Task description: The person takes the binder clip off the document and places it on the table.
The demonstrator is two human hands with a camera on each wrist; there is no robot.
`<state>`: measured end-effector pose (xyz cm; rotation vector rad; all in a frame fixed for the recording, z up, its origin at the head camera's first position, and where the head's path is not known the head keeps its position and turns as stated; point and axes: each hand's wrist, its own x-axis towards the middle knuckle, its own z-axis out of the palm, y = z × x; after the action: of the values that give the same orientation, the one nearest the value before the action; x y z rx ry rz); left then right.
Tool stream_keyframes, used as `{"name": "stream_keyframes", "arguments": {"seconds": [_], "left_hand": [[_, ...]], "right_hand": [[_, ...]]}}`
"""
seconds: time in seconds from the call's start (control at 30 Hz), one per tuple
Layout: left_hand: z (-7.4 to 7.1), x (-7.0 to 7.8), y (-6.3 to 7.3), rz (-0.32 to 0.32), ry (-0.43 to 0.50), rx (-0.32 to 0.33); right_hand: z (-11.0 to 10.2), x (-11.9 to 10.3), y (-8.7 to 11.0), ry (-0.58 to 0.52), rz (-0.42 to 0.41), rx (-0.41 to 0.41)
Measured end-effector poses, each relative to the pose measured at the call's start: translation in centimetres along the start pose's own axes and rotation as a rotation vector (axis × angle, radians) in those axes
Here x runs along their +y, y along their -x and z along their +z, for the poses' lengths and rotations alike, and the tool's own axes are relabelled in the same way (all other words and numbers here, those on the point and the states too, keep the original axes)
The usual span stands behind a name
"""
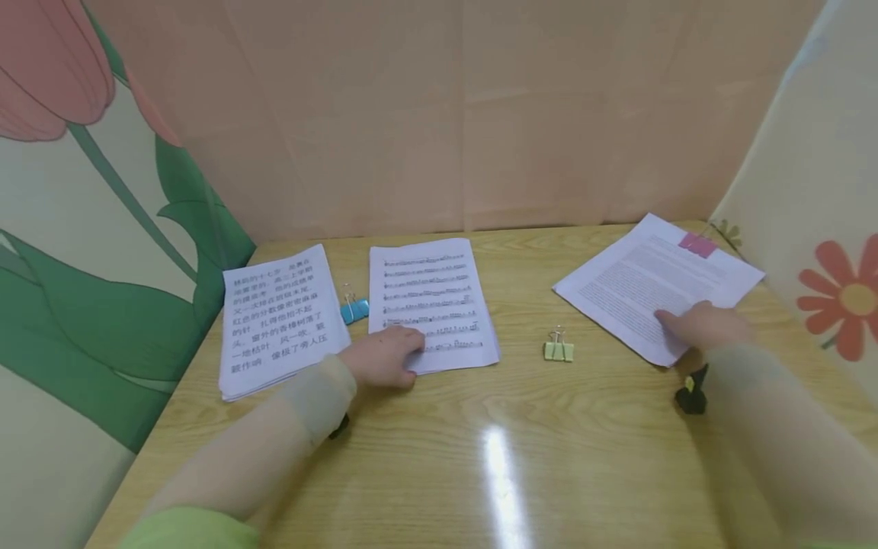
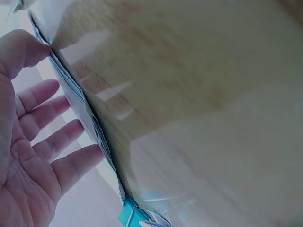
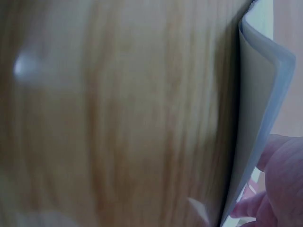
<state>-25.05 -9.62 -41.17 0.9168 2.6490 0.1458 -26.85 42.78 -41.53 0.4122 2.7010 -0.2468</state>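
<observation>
The left hand (image 1: pixel 384 356), fingers spread, touches a white stack of music paper (image 1: pixel 432 293) toward one o'clock, its long side running twelve-to-six. The right hand (image 1: pixel 708 326) touches a white printed stack (image 1: pixel 627 290) toward ten; can't tell its grip.

A wood-grain table (image 1: pixel 425 457) stretches across the lower half of the head view, a white streak of reflected light (image 1: pixel 504 488) gleaming at bottom centre. Behind it, a creased pinkish-beige backdrop (image 1: pixel 439 114) spans the top. A left-hand wall (image 1: pixel 41 187) carries a pink tulip (image 1: pixel 51 61) and green leaves (image 1: pixel 75 335); a pale wall (image 1: pixel 796 175) at right shows a red flower (image 1: pixel 857 300).
</observation>
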Motion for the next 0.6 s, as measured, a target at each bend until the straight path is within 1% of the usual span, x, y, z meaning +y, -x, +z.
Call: {"name": "stream_keyframes", "arguments": {"seconds": [0.03,0.1,0.3,0.4,0.5,0.6], "left_hand": [[0.0,0.0,0.0,0.000,0.001,0.000],[0.0,0.0,0.0,-0.001,0.002,0.001],[0.0,0.0,-0.1,-0.007,0.004,-0.002],[0.0,0.0,-0.1,-0.008,-0.001,-0.002],[0.0,0.0,-0.2,-0.009,-0.002,-0.002],[0.0,0.0,-0.2,-0.011,-0.001,-0.002]], "right_hand": [[0.2,0.0,-0.2,0.021,0.017,-0.005],[0.3,0.4,-0.4,0.056,-0.006,0.006],[0.3,3.5,-1.6,0.107,-0.208,0.052],[0.2,5.0,-2.3,0.140,-0.284,0.069],[0.3,6.4,-3.0,0.209,-0.364,0.094],[0.3,7.6,-3.3,0.288,-0.424,0.106]]}}
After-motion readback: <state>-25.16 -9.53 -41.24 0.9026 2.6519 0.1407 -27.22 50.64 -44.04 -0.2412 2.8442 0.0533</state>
